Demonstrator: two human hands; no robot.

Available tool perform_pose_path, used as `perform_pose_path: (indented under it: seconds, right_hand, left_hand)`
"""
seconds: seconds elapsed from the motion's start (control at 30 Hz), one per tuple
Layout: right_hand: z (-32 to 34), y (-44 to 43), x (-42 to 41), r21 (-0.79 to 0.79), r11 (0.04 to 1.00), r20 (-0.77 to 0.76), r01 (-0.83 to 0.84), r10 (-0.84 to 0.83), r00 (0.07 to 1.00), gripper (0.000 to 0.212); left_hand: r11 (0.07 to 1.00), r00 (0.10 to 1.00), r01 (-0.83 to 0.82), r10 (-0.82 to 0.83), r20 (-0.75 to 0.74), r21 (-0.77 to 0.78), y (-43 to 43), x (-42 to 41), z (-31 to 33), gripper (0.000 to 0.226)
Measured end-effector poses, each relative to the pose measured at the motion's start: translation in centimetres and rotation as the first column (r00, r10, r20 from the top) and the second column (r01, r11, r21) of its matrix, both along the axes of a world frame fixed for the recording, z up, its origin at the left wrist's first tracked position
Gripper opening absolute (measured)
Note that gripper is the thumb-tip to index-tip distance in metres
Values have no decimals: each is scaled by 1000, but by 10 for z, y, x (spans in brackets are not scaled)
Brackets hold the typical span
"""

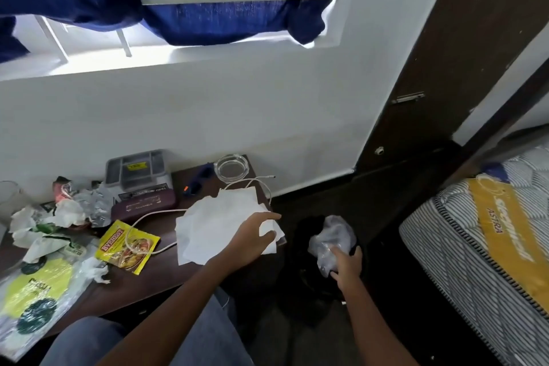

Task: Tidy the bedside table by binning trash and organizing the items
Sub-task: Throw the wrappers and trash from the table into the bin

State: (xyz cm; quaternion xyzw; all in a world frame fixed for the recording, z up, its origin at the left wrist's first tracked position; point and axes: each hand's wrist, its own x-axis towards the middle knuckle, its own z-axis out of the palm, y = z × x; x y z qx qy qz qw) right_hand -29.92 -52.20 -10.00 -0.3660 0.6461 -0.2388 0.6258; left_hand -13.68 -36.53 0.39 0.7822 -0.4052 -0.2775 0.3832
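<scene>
The dark wooden bedside table (166,273) is littered with trash. My left hand (252,239) reaches over a pile of white tissues (214,226) at the table's right end, its fingers spread and its thumb lying on the pile's right edge. To the right of the table stands a black bin (300,282) on the floor. My right hand (346,264) grips a crumpled clear plastic bag (331,233) at the bin's mouth.
On the table lie a yellow spice sachet (127,246), a white cable (148,217), a maroon case (142,205), a grey organiser tray (136,169), a glass ashtray (231,168), blue sunglasses (196,184), crumpled wrappers (59,214) and a yellow-green bag (38,285). A mattress (490,246) stands right.
</scene>
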Motion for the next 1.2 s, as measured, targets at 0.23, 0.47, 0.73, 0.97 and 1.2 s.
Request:
perform_pose_path:
  seconds: [0.23,0.47,0.73,0.97,1.2]
  right_hand:
    - [5,-11,5,58,994,-42,-96,98,994,33]
    - [72,15,48,-2,974,224,-226,221,949,15]
    - [128,73,117,-143,874,309,-465,486,817,16]
    - [148,146,176,-209,681,217,-702,732,646,11]
    - [133,214,228,-140,541,117,-830,841,528,10]
  left_hand:
    - [998,998,-55,54,19,10,20,23,3,27]
    - [987,988,-153,154,0,-52,60,54,19,26]
    - [945,948,-314,307,-86,-94,138,81,28,28]
    - [868,860,-494,479,-175,-55,233,109,7,26]
    - [721,709,-691,664,-239,-47,309,126,-20,24]
